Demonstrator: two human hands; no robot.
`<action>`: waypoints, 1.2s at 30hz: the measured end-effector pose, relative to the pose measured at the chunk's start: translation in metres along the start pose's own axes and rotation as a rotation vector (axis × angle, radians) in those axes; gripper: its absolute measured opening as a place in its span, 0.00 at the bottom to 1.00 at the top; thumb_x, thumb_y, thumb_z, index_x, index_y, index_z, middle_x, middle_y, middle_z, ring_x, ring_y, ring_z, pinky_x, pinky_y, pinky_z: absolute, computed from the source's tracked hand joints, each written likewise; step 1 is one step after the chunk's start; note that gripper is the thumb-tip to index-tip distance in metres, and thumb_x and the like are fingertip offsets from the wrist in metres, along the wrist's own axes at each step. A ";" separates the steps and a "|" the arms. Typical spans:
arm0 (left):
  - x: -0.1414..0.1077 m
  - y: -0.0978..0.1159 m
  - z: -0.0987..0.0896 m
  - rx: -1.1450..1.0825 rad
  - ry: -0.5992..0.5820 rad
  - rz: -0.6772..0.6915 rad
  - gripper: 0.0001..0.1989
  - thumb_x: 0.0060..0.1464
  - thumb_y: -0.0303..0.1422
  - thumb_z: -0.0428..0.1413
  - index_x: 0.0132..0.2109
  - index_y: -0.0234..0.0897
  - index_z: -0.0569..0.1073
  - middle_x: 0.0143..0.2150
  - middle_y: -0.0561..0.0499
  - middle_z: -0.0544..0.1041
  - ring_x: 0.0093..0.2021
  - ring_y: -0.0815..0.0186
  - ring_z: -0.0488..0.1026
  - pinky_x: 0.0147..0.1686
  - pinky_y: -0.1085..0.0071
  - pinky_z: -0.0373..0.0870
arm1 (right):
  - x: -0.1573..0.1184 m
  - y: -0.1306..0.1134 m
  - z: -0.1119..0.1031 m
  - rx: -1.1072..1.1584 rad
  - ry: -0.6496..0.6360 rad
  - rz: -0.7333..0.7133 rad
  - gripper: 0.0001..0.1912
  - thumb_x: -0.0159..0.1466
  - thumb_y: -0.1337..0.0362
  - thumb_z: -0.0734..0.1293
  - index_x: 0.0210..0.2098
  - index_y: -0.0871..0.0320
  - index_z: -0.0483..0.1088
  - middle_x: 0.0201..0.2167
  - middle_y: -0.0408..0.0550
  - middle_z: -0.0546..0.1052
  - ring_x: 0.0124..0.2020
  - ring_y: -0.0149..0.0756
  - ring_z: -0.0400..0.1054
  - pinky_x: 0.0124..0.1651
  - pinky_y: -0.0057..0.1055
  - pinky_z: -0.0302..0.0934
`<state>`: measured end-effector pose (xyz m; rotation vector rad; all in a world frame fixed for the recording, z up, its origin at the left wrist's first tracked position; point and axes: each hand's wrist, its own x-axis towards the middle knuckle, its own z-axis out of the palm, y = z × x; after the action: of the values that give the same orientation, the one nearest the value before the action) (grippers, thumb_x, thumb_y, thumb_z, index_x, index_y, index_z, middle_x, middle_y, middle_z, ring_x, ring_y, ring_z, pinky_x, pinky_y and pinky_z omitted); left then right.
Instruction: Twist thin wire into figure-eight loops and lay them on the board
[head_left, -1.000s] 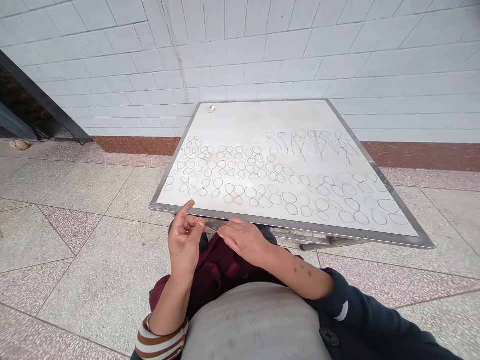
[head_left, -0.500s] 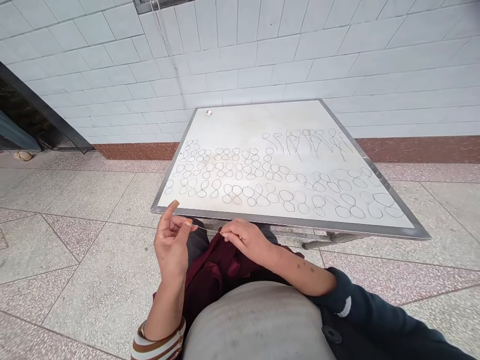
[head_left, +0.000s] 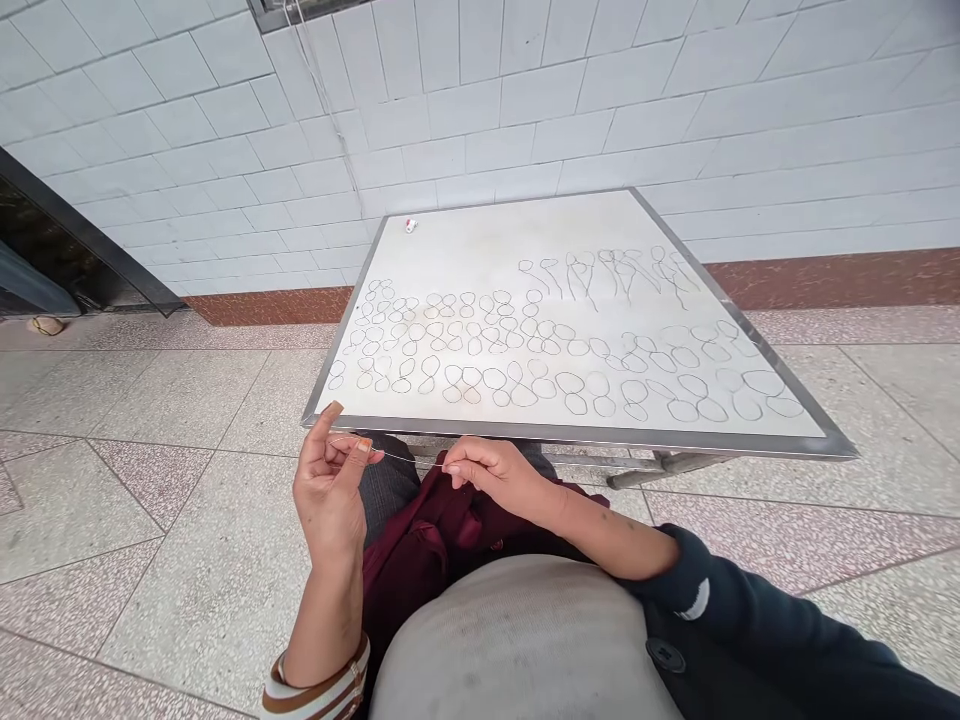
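My left hand [head_left: 331, 500] is raised just off the table's near edge, thumb and fingers pinched on a thin wire [head_left: 409, 458] and the index finger pointing up. That wire stretches across to my right hand [head_left: 499, 475], whose thumb and fingers are closed on its other end, above my lap. Past both hands, the white tabletop [head_left: 450, 240] carries rows of figure-eight wire loops [head_left: 517, 375] along its near and middle parts. Farther back on the right lie several wire pieces with a loop and long loose tails [head_left: 619, 270].
The table has a grey metal rim [head_left: 600, 438] and a metal leg bar [head_left: 667, 468] underneath. A small white and red object [head_left: 410, 226] sits at its far left corner. Behind stands a white tiled wall [head_left: 525, 110]; a dark doorway [head_left: 45, 240] opens at the left.
My left hand has shifted slightly left, so a little more wire shows between the hands. My right hand keeps its grip. The camera view has moved slightly.
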<state>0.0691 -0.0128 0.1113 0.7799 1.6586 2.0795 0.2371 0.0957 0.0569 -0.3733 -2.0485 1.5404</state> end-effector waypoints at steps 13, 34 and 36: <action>0.000 0.001 -0.001 0.043 0.036 0.008 0.25 0.47 0.29 0.64 0.55 0.41 0.74 0.29 0.56 0.70 0.31 0.72 0.69 0.37 0.72 0.76 | -0.004 0.001 -0.006 0.053 -0.043 0.083 0.12 0.68 0.57 0.61 0.33 0.57 0.69 0.27 0.42 0.73 0.24 0.27 0.62 0.28 0.24 0.61; 0.004 -0.007 -0.002 0.008 -0.084 -0.083 0.27 0.47 0.30 0.64 0.56 0.39 0.72 0.29 0.56 0.71 0.31 0.71 0.70 0.35 0.72 0.76 | -0.013 0.001 -0.031 0.109 -0.202 0.122 0.19 0.72 0.54 0.53 0.48 0.59 0.67 0.36 0.49 0.73 0.32 0.30 0.66 0.32 0.27 0.63; 0.010 -0.009 -0.002 0.013 -0.134 -0.136 0.29 0.46 0.31 0.65 0.57 0.38 0.71 0.29 0.56 0.71 0.32 0.71 0.70 0.35 0.72 0.76 | -0.012 -0.003 -0.033 0.101 -0.147 0.159 0.19 0.72 0.53 0.53 0.48 0.59 0.67 0.36 0.49 0.73 0.31 0.30 0.65 0.32 0.27 0.63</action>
<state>0.0597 -0.0067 0.1044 0.7709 1.6074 1.8838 0.2661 0.1150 0.0630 -0.4031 -2.0831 1.8069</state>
